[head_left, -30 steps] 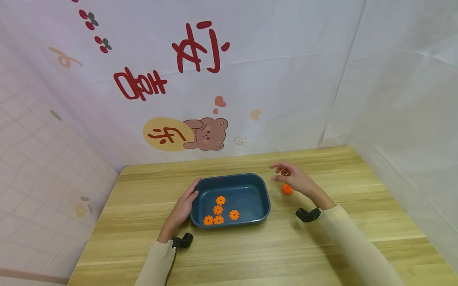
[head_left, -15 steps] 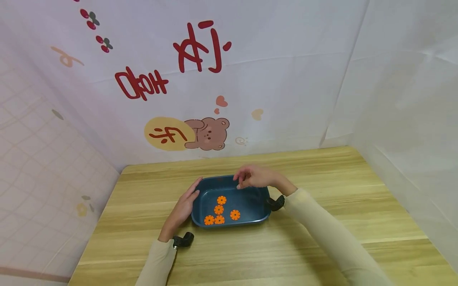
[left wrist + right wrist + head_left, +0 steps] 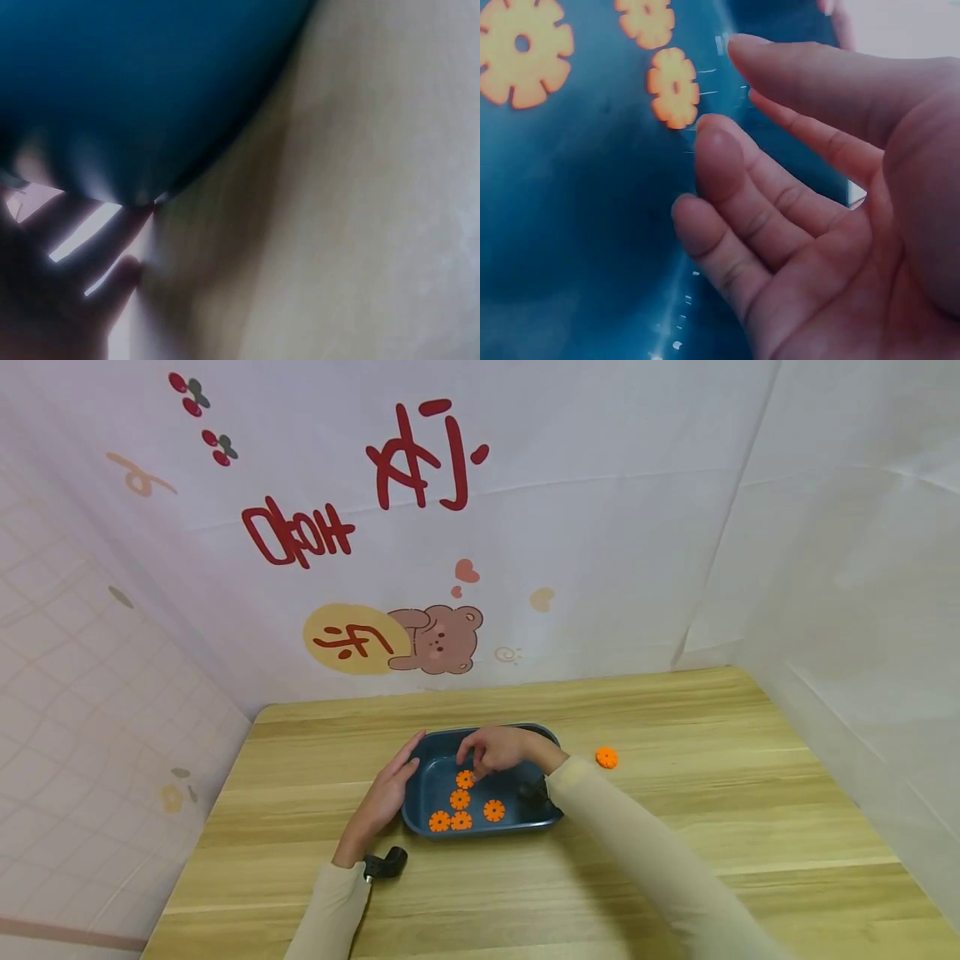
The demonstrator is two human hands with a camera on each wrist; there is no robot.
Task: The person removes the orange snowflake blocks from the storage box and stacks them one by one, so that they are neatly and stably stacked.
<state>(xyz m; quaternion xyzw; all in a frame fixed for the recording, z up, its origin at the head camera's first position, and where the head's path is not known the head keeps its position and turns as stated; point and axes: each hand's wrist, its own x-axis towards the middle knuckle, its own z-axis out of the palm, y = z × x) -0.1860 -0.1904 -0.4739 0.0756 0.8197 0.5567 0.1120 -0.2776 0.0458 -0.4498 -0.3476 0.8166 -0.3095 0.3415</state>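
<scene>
Five orange discs point(image 3: 454, 802), likely light, stiff: pinch the rims! Right hand point(image 3: 501, 748) parted, empty; left hand point(image 3: 385, 793) straight-fingered against tray point(image 3: 438, 768).

High head view, facing down, close wrist views, tray point(image 3: 435, 785) apparently shared

**Orange on dark blue, red on white**

From my end the tray point(image 3: 437, 783) reads dark blue, brighter and more teal on the left wrist feed. The discs point(image 3: 490, 811) in it are plain orange, as is the lone disc point(image 3: 607, 760) outside; my right wrist feed washes some toward yellow. I see a yellow-tan table point(image 3: 525, 902) streaked with wood grain, cream sleeves point(image 3: 330, 906) and black wrist cameras point(image 3: 388, 862). The backdrop point(image 3: 600, 510) is white, printed with red lettering, a brown bear point(image 3: 450, 642), a yellow oval point(image 3: 322, 656), pink and peach hearts, and red cherries with grey-green leaves. The left wall point(image 3: 75, 652) carries a faint beige grid.
</scene>
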